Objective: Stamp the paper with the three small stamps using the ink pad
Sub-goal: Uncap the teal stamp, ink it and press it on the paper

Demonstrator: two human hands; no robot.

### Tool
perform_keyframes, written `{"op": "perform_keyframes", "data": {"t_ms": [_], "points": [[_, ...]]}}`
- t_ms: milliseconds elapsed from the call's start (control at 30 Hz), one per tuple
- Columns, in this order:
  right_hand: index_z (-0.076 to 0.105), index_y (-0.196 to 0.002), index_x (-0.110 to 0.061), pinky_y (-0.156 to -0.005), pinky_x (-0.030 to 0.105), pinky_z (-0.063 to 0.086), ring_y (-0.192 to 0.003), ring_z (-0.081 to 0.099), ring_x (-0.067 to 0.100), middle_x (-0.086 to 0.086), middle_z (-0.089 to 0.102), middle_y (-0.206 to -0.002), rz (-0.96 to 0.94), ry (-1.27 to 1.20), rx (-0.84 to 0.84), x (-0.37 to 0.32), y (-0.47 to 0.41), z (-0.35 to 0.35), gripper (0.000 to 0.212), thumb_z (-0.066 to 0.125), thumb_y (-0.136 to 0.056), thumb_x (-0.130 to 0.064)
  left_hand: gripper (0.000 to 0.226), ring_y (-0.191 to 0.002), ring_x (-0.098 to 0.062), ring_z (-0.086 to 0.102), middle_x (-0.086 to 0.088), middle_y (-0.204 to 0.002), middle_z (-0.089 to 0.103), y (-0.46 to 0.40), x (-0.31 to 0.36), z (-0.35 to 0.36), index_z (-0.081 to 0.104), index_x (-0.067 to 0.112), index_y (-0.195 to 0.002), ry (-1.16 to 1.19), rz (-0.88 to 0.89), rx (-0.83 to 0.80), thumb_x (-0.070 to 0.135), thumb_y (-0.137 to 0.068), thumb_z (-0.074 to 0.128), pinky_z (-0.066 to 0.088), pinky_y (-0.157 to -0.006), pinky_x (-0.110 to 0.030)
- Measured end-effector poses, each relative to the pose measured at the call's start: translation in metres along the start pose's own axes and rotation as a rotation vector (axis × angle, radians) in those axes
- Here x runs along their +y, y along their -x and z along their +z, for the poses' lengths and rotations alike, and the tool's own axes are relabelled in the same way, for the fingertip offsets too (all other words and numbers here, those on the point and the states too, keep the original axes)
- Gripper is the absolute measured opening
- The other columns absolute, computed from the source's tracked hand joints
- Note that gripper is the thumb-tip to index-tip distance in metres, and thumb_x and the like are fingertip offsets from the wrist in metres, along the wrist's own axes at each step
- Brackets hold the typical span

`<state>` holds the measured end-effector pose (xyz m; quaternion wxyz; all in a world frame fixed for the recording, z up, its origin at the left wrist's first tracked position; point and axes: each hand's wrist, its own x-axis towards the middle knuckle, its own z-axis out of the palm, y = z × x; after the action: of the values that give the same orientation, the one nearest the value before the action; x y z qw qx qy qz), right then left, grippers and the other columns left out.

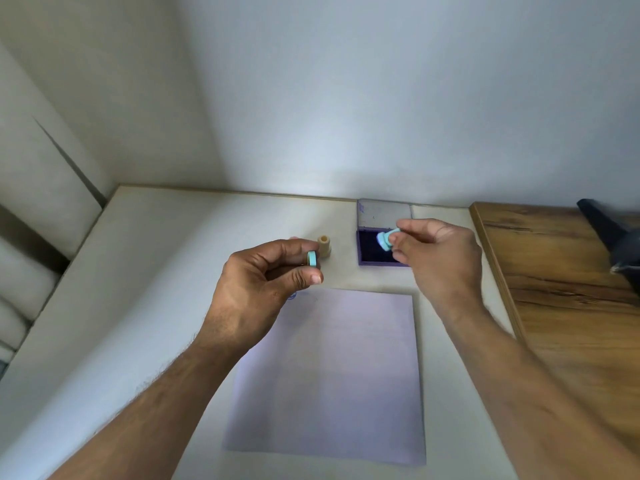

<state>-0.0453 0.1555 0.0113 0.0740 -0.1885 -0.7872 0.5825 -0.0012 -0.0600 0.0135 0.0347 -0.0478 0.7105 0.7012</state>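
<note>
A white sheet of paper [339,368] lies on the pale table, with a blue stamped mark [291,296] at its top left corner, partly hidden by my left hand. My left hand [266,285] pinches a small turquoise cap [312,258] between thumb and fingers. My right hand [440,258] holds a turquoise stamp [386,239] tilted on its side above the open purple ink pad [370,252]. A beige stamp [324,245] stands upright on the table just behind my left hand. A third stamp is not visible.
The ink pad's grey lid [384,213] lies open against the wall. A wooden board [561,271] covers the right side of the table, with a dark object [616,237] at the right edge. A white wall rises behind.
</note>
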Motion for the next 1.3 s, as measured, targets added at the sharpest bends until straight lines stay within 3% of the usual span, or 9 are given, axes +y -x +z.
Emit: {"op": "perform_keyframes", "data": {"t_ms": [133, 300, 467, 567, 633, 767, 1000, 1167, 1300], "points": [[0.075, -0.101, -0.022, -0.076, 0.014, 0.049, -0.082, 0.069, 0.009, -0.004, 0.076, -0.091, -0.15, 0.358, 0.011, 0.002, 0.003, 0.011, 0.019, 0.075, -0.083, -0.017, 0.033, -0.093, -0.018, 0.074, 0.006, -0.095, 0.079, 0.002, 0.0, 0.0, 0.076, 0.032, -0.092, -0.038, -0.015, 0.013, 0.003, -0.078, 0.078, 0.058, -0.089, -0.039], [0.076, -0.105, -0.018, -0.078, 0.022, 0.052, -0.089, 0.069, 0.017, -0.001, 0.076, -0.097, -0.2, 0.519, 0.026, -0.002, -0.003, 0.025, 0.02, 0.069, -0.087, -0.012, 0.03, -0.093, -0.007, 0.073, 0.003, -0.095, 0.078, 0.001, -0.003, -0.001, 0.077, 0.024, -0.096, -0.029, -0.021, -0.002, 0.001, -0.078, 0.078, 0.057, -0.08, -0.022], [0.074, -0.092, -0.021, -0.067, 0.023, 0.05, -0.087, 0.064, 0.018, -0.01, 0.069, -0.084, -0.061, 0.531, -0.028, -0.004, -0.006, 0.035, 0.021, 0.059, -0.087, -0.008, 0.03, -0.103, 0.009, 0.066, 0.001, -0.099, 0.078, -0.001, -0.006, -0.002, 0.077, 0.019, -0.1, -0.018, -0.014, -0.035, 0.0, -0.077, 0.078, 0.05, -0.081, -0.008], [0.071, -0.092, -0.009, -0.071, 0.041, 0.058, -0.088, 0.063, 0.033, 0.011, 0.068, -0.095, -0.151, 0.74, 0.021, -0.01, -0.006, 0.044, 0.018, 0.058, -0.083, 0.001, 0.029, -0.104, 0.007, 0.066, 0.002, -0.099, 0.078, -0.003, -0.008, -0.002, 0.077, 0.019, -0.1, 0.003, -0.008, -0.03, 0.0, -0.078, 0.078, 0.05, -0.083, -0.011], [0.069, -0.097, -0.006, -0.068, 0.039, 0.058, -0.085, 0.061, 0.034, 0.015, 0.066, -0.097, -0.188, 0.83, 0.026, -0.015, -0.007, 0.046, 0.018, 0.06, -0.083, 0.003, 0.03, -0.113, 0.004, 0.063, 0.003, -0.098, 0.079, -0.003, -0.009, -0.002, 0.077, 0.022, -0.098, 0.017, -0.005, -0.033, -0.001, -0.078, 0.077, 0.051, -0.09, -0.016], [0.068, -0.093, -0.006, -0.059, 0.032, 0.048, -0.074, 0.047, 0.028, 0.015, 0.064, -0.094, -0.176, 0.903, 0.006, -0.025, -0.011, 0.048, 0.018, 0.062, -0.08, 0.004, 0.031, -0.118, -0.001, 0.062, 0.004, -0.098, 0.079, -0.001, -0.011, -0.003, 0.078, 0.023, -0.095, 0.028, -0.03, -0.001, -0.002, -0.077, 0.078, 0.052, -0.095, -0.026], [0.06, -0.079, -0.008, -0.055, 0.032, 0.046, -0.07, 0.046, 0.026, 0.003, 0.045, -0.066, -0.14, 0.919, -0.002, -0.034, -0.014, 0.051, 0.014, 0.064, -0.079, 0.006, 0.028, -0.081, -0.006, 0.071, -0.001, -0.097, 0.078, -0.004, -0.008, -0.007, 0.077, 0.019, -0.102, 0.006, -0.083, 0.134, 0.008, -0.077, 0.08, 0.049, -0.067, -0.013], [0.07, -0.091, -0.006, -0.062, 0.037, 0.056, -0.077, 0.058, 0.031, 0.014, 0.064, -0.09, -0.13, 0.862, 0.021, -0.027, -0.014, 0.052, 0.02, 0.064, -0.077, 0.006, 0.029, -0.093, -0.015, 0.074, 0.0, -0.097, 0.078, -0.003, -0.01, -0.005, 0.077, 0.022, -0.101, 0.008, -0.087, 0.131, 0.007, -0.077, 0.081, 0.057, -0.088, -0.031], [0.058, -0.085, -0.007, -0.058, 0.034, 0.045, -0.076, 0.046, 0.027, 0.01, 0.052, -0.083, -0.172, 0.93, -0.001, -0.032, -0.015, 0.051, 0.016, 0.062, -0.079, 0.008, 0.028, -0.089, -0.011, 0.073, 0.001, -0.097, 0.078, -0.004, -0.011, -0.006, 0.077, 0.022, -0.102, -0.008, -0.084, 0.129, 0.008, -0.077, 0.08, 0.056, -0.082, -0.028]]}}
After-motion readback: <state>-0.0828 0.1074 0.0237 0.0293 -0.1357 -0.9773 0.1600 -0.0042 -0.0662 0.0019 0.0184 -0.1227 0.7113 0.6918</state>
